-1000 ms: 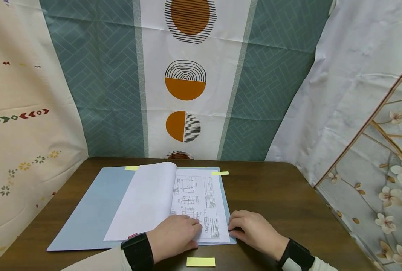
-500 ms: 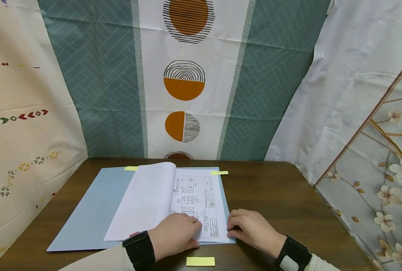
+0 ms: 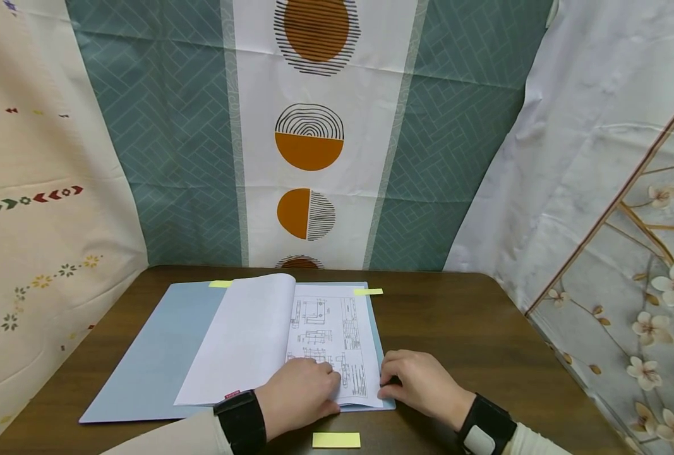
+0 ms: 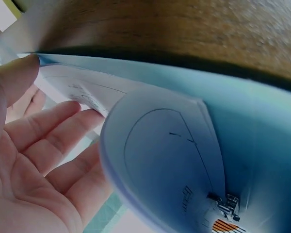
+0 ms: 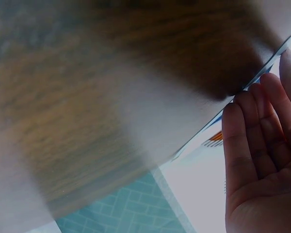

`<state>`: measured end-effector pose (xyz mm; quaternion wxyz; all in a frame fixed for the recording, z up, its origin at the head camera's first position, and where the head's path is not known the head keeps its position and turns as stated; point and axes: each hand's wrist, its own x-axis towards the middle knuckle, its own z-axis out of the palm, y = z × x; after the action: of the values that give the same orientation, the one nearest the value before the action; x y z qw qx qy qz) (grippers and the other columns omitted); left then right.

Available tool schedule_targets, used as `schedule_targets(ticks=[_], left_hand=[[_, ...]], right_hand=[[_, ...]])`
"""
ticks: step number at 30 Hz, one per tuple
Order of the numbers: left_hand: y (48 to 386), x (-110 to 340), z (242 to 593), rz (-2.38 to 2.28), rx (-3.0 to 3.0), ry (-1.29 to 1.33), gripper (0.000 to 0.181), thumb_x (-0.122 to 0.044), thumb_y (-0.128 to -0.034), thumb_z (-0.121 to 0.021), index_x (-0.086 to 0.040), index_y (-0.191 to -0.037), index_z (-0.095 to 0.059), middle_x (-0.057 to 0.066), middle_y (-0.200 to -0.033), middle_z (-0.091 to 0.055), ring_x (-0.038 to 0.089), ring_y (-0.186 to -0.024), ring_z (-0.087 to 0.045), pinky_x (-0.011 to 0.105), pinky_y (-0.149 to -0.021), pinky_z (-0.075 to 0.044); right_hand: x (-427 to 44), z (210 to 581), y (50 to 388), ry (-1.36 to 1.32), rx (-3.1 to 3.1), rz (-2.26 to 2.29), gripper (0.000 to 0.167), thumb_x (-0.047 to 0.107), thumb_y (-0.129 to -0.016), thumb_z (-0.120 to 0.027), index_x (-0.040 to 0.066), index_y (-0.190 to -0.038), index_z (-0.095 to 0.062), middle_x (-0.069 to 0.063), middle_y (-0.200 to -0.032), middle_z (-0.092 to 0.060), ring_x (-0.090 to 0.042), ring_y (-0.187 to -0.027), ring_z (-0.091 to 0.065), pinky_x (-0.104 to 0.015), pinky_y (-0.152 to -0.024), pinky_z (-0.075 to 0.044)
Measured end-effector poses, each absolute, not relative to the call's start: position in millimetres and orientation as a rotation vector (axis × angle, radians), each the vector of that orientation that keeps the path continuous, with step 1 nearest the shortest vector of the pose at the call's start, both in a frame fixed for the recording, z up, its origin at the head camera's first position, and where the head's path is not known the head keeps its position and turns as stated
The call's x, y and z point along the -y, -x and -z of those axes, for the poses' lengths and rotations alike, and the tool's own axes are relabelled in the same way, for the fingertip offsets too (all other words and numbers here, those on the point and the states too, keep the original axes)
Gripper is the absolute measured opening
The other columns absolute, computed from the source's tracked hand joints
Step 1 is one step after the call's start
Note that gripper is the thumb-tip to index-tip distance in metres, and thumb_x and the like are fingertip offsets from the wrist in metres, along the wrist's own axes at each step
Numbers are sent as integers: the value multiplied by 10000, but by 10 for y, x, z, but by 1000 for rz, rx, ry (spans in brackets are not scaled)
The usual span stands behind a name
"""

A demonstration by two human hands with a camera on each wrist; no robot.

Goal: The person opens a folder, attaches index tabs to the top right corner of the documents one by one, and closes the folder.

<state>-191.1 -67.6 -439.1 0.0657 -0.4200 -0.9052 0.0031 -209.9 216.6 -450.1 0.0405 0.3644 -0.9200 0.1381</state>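
A light blue folder (image 3: 143, 354) lies spread on the table, holding a stack of white sheets. One sheet (image 3: 240, 341) is turned over to the left and curls up along its fold; a technical drawing (image 3: 322, 316) shows on the right. My left hand (image 3: 299, 393) rests on the lower part of the drawing page, fingers extended, its thumb by the folder's front edge in the left wrist view. At the page's lower right corner, my right hand (image 3: 419, 384) pinches the paper between thumb and fingers. The page's bottom edge bulges slightly there.
Yellow sticky strips mark the folder's top left (image 3: 220, 284) and the page's top right (image 3: 368, 291). Another yellow sticky note (image 3: 337, 440) lies in front of the folder. A metal clip (image 4: 228, 206) shows under the curled sheet. Patterned curtains (image 3: 189, 158) hang around the brown table (image 3: 445, 316).
My left hand has shifted slightly right and toward me on the page. The right hand has moved slightly left, and the bottom edge of the sheet near it has lifted a little.
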Motion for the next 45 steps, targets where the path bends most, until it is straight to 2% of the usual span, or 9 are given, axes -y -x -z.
schedule_targets(ticks=[7, 14, 20, 23, 32, 36, 40, 45], left_hand=[[1982, 713, 4402, 87, 2792, 1257, 305, -483, -938, -876, -203, -1040, -809, -132, -783, -656, 31, -659, -546, 251, -671, -494], [2030, 749, 4351, 192, 2818, 1262, 291, -463, -912, -898, -212, -1040, -824, -146, -780, -671, 29, -667, -545, 245, -678, -485], [2037, 752, 4340, 201, 2792, 1236, 151, -333, -979, -857, -191, -1007, -812, -111, -817, -728, 40, -669, -568, 253, -699, -519], [2009, 705, 4371, 134, 2756, 1194, 109, -277, -992, -831, -177, -967, -797, -89, -798, -720, 51, -646, -571, 267, -666, -523], [1964, 492, 4441, -172, 2656, 1074, 181, -334, -964, -853, -157, -964, -815, -16, -738, -719, 117, -577, -612, 300, -572, -540], [1958, 508, 4380, -207, 2614, 1026, 171, -272, -941, -879, -138, -895, -784, -7, -694, -700, 109, -552, -596, 298, -533, -522], [1959, 603, 4278, -144, 2573, 1000, 177, -233, -916, -910, -115, -892, -780, 7, -715, -721, 107, -568, -620, 285, -553, -543], [1956, 754, 4174, -125, 2530, 963, 218, -271, -909, -929, -104, -977, -808, 20, -799, -761, 135, -651, -687, 283, -607, -570]], right_hand=[[-2168, 4497, 2100, -1123, 2817, -427, 151, 312, -886, -954, 246, -894, -820, 184, -917, -648, -11, -778, -541, -215, -733, -516], [-2202, 4497, 2095, -1135, 2818, -466, 140, 324, -897, -943, 266, -894, -816, 200, -948, -660, -27, -816, -588, -230, -771, -549], [-2228, 4502, 2085, -1142, 2824, -509, 112, 321, -907, -934, 284, -911, -829, 206, -1000, -687, -21, -868, -618, -256, -823, -581], [-2236, 4502, 2083, -1136, 2834, -520, 101, 312, -913, -931, 288, -920, -833, 205, -1012, -692, -20, -880, -623, -266, -835, -587], [-2217, 4502, 2085, -1150, 2817, -509, 105, 283, -916, -931, 282, -920, -826, 200, -999, -686, -6, -858, -607, -266, -814, -582], [-2210, 4514, 2079, -1167, 2802, -502, 114, 252, -919, -932, 277, -919, -821, 193, -998, -684, -17, -855, -615, -267, -809, -582], [-2214, 4514, 2083, -1155, 2787, -482, 132, 222, -915, -937, 277, -919, -817, 181, -995, -690, -24, -852, -615, -274, -813, -592], [-2230, 4512, 2093, -1160, 2765, -479, 145, 207, -913, -938, 270, -908, -807, 169, -984, -690, -33, -835, -605, -263, -786, -581]])
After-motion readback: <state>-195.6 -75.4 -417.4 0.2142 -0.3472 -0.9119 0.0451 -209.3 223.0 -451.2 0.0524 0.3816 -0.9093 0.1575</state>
